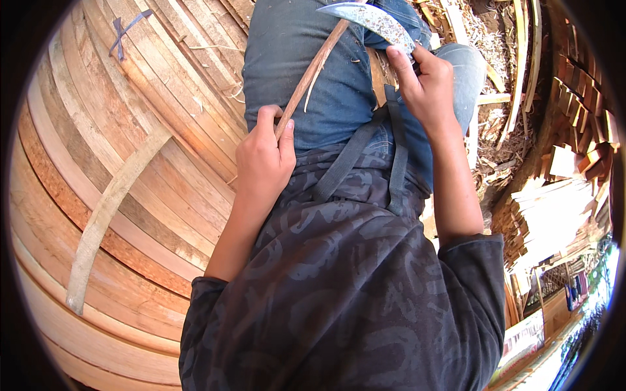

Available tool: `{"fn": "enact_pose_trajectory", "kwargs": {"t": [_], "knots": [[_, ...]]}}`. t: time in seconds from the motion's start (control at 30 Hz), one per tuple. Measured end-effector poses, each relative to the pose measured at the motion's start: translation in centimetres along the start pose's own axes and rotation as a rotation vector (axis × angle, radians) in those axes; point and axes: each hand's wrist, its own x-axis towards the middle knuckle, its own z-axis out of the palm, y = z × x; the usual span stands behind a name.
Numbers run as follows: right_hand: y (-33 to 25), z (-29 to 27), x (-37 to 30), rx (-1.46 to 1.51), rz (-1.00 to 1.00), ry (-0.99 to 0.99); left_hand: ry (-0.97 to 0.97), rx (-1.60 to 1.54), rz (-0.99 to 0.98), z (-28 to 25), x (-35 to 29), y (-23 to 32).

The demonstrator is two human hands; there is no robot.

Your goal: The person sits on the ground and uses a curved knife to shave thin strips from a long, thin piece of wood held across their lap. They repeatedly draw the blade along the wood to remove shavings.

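Observation:
My left hand (266, 153) is closed around the lower end of a thin wooden stick (314, 65), which slants up and to the right over my thigh. A narrow pale sliver hangs partly peeled from its side. My right hand (427, 85) grips a curved, sickle-like knife (375, 19); its handle is hidden in my fist. The pitted, silvery blade points left and crosses the stick's upper end, apparently against it.
Long wooden strips (150, 215) lie side by side on my left, with a loose curved slat (107, 208) and a dark knotted strap (124, 32) on top. Wood shavings (495, 124) litter the right. Beyond are stacked wood pieces (548, 221). A dark strap (352, 153) lies across my lap.

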Motion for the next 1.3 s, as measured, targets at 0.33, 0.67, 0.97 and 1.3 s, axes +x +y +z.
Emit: {"fn": "enact_pose_trajectory", "kwargs": {"t": [0.33,0.67,0.97,1.3], "knots": [[-1.8,1.4,-0.4,-0.164,0.091,-0.101,-0.007,-0.023,0.01,1.0,0.4,-0.9],[-0.2,-0.7,3.0,-0.378,0.059,-0.072,0.007,0.026,0.086,0.9,0.7,-0.9],[7.0,-5.8,8.9,-0.284,0.161,0.108,0.023,0.04,0.092,1.1,0.8,-0.8],[-1.2,-4.6,2.7,-0.388,0.116,-0.154,-0.018,0.081,0.079,1.5,0.5,-1.6]]}}
